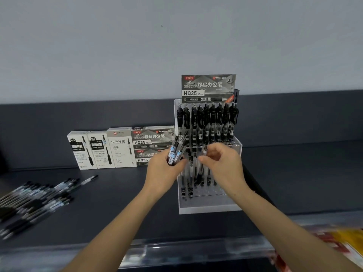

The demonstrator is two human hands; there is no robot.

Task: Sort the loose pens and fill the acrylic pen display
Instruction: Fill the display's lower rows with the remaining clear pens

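The clear acrylic pen display [208,203] stands on the dark shelf right of centre. Its back row is full of black pens [208,120], and a few more stand in a lower row. My left hand [165,171] grips a bundle of several black pens [175,150], held upright just left of the display. My right hand [222,163] pinches a single pen [203,163] over the display's lower rows, its tip pointing down among the holes. A pile of loose pens [33,199] lies at the far left of the shelf.
Several pen boxes [119,148] stand in a row against the back ledge, left of the display. An HQ35 header card [208,88] tops the display. A clear rail [176,250] runs along the shelf's front edge, with red and yellow packaging [337,240] below at right.
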